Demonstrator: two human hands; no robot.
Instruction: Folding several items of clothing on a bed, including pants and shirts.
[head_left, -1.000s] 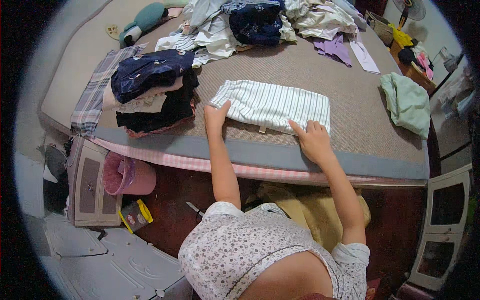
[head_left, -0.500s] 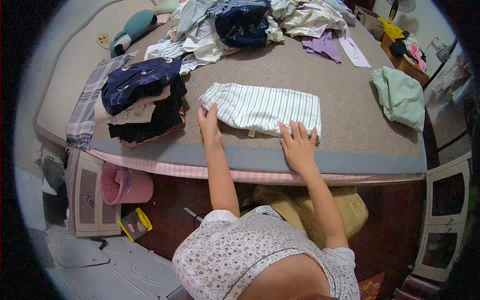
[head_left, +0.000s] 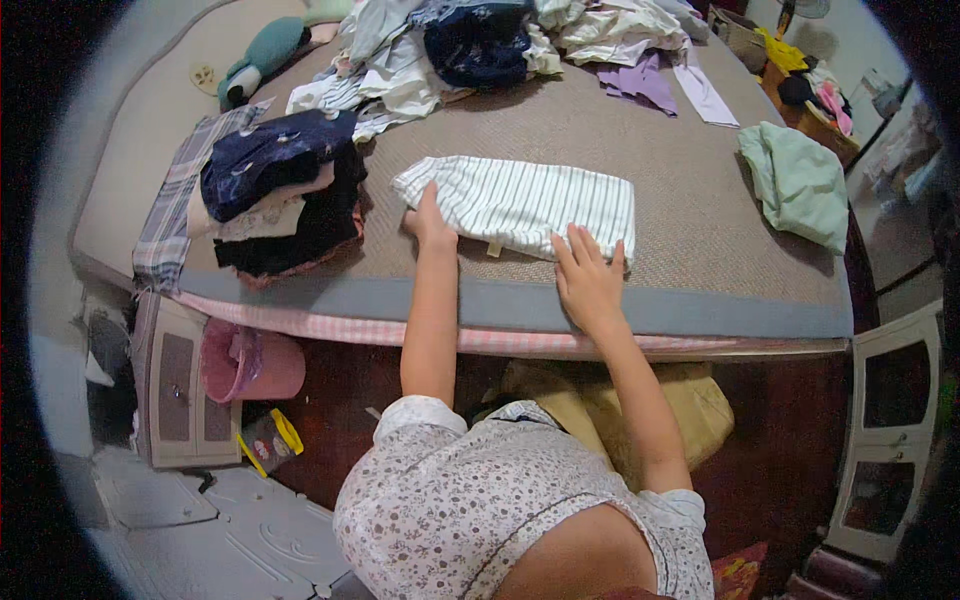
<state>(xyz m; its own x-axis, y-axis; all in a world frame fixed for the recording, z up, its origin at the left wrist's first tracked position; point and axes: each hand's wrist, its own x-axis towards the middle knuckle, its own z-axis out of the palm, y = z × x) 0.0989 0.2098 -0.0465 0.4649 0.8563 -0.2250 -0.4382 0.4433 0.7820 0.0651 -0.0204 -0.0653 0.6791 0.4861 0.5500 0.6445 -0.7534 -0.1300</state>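
Note:
White shorts or trousers with dark stripes point(head_left: 530, 205) lie folded flat on the woven mat, their gathered waistband at the left. My left hand point(head_left: 432, 220) is closed at the near edge beside the waistband. Its thumb lies on top of the cloth, while the other fingers are partly hidden at the edge. Resting on the near right corner, my right hand point(head_left: 590, 278) has its fingers spread over the fabric. A small pale tag point(head_left: 494, 250) sticks out from the near edge between my hands.
Folded clothes point(head_left: 275, 165) are stacked at the left, beside a plaid cloth point(head_left: 180, 190). A heap of loose clothes point(head_left: 400, 75) covers the far side. Pale green fabric point(head_left: 795, 185) lies at the right. Below the bed's grey edge point(head_left: 700, 310) stands a pink bin point(head_left: 275, 370).
My left hand has reached a little farther forward and right along the waistband end. My right hand stays spread on the near right corner. The whole view has shifted slightly.

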